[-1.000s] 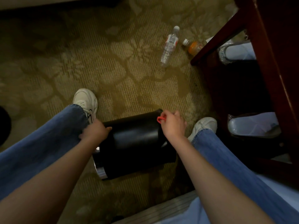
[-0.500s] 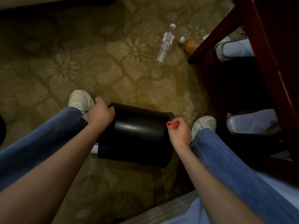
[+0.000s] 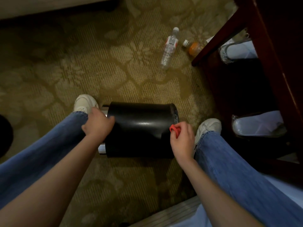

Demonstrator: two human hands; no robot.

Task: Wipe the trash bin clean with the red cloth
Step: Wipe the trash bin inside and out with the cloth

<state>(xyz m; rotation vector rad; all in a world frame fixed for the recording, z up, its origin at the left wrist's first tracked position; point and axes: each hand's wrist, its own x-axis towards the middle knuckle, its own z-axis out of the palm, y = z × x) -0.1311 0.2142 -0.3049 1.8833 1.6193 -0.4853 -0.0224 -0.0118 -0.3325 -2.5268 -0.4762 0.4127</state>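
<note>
Both hands grip the toppled black bin (image 3: 139, 128) (right hand (image 3: 182, 140) clutching red cloth (image 3: 175, 130)).

The trash bin (image 3: 139, 128) lies on its side on the floor (image 3: 82, 71) between my feet; my left hand (image 3: 98, 123) is at its left end, my right hand (image 3: 182, 138) at its right. Two bottles (image 3: 168, 49) lie on the floor beyond.

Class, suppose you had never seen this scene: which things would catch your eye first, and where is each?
First, the black trash bin lying on its side on the patterned carpet, between the person's feet. Next, the red cloth bunched in the right hand at the bin's right end, while the left hand steadies the other end.
</note>
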